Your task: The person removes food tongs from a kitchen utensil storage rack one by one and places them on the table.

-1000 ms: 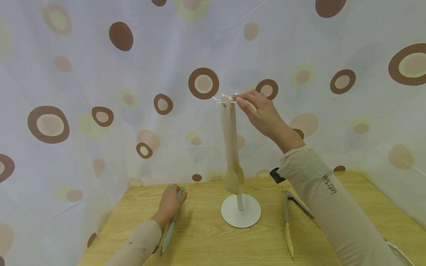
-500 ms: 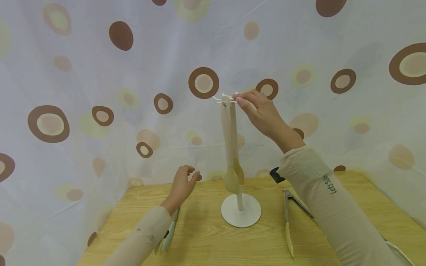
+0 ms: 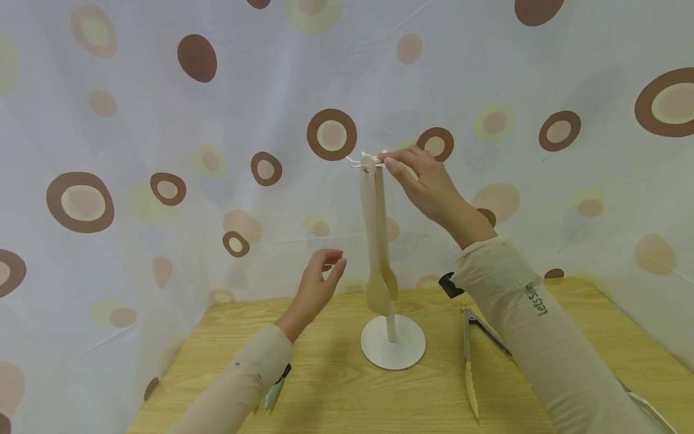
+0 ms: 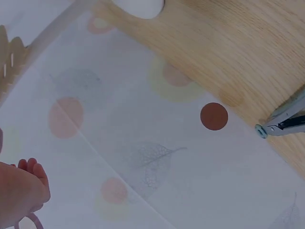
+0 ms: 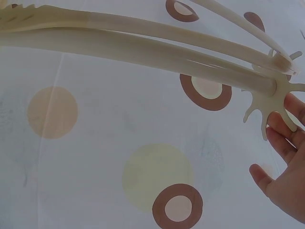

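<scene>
A white utensil stand (image 3: 393,355) stands on the wooden table with a ring of hooks at its top. My right hand (image 3: 431,184) pinches one of the hooks (image 5: 265,126) between thumb and finger. Two cream-handled utensils hang there: one has a broad spoon-like head (image 3: 378,294), and the other has a toothed head (image 5: 43,18) like a pasta server. My left hand (image 3: 314,283) is in the air left of the stand, fingers loosely bent and holding nothing. Below its sleeve, teal-tipped tongs (image 3: 275,395) lie on the table, mostly hidden by the forearm.
Tongs with yellow tips (image 3: 470,386) lie spread on the table right of the stand, partly behind the right sleeve. A white-edged item (image 3: 647,410) shows at the lower right. Behind the table (image 3: 336,392) hangs a patterned curtain (image 3: 282,90).
My left hand has let go of the teal-tipped tongs, leaving them on the table, and has risen up and right towards the stand. My right hand has stayed at the hooks.
</scene>
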The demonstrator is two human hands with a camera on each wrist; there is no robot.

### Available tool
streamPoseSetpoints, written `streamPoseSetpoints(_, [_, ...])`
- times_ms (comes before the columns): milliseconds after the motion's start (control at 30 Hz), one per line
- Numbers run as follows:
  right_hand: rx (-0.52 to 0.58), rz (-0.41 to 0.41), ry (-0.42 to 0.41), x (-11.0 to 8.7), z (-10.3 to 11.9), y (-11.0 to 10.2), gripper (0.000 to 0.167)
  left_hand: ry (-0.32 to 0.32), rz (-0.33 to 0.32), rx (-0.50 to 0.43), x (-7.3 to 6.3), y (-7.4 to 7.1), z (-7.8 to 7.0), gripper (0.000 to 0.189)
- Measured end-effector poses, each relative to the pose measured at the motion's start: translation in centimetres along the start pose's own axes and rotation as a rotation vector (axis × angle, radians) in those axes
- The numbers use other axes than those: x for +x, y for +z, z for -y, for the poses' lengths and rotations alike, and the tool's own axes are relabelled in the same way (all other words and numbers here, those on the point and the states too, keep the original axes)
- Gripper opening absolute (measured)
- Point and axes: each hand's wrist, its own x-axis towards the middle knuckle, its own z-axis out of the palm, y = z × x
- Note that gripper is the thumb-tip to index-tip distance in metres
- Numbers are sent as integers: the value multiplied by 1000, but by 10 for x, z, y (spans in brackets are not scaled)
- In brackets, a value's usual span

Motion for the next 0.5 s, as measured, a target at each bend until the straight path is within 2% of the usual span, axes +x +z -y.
streamPoseSetpoints(167, [3,-4,-2,0,-1,0,42,31,23,-119,8,5,-8,34])
streamPoseSetpoints(333, [7,-3,5,0,-2,0,42,23,100,-245,13,8,-20,38])
streamPoseSetpoints(500, [13,-4,10,-1,-3,0,41,4,177,-320,12,7,-44,41])
